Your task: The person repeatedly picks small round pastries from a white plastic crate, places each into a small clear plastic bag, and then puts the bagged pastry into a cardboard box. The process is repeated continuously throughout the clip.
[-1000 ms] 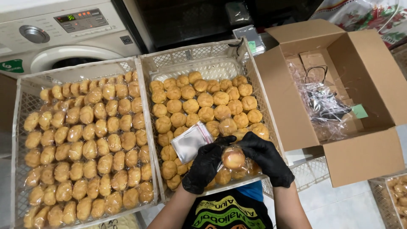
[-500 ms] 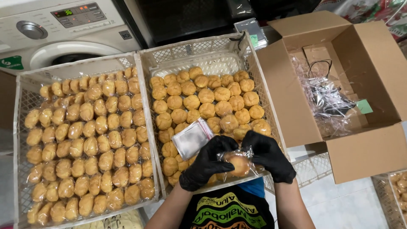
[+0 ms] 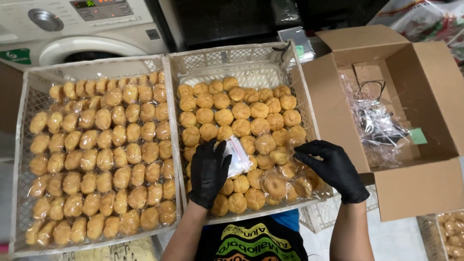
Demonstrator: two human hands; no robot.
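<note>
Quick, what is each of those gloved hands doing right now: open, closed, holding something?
Left hand: open, fingers spread flat on a small clear bag.
Right hand: open, holding nothing, above the wrapped pastries.

Open brown carton [image 3: 408,188] at right

I'm seeing no tabletop proper; two white plastic lattice crates are doing the carrying, sitting side by side w/ walls touching. The left crate [image 3: 19,159] is holding rows of clear-wrapped golden round pastries [image 3: 104,159]. The right crate [image 3: 232,60] is holding more [image 3: 232,116], plus a small clear plastic bag [image 3: 238,155] lying on top.
</note>
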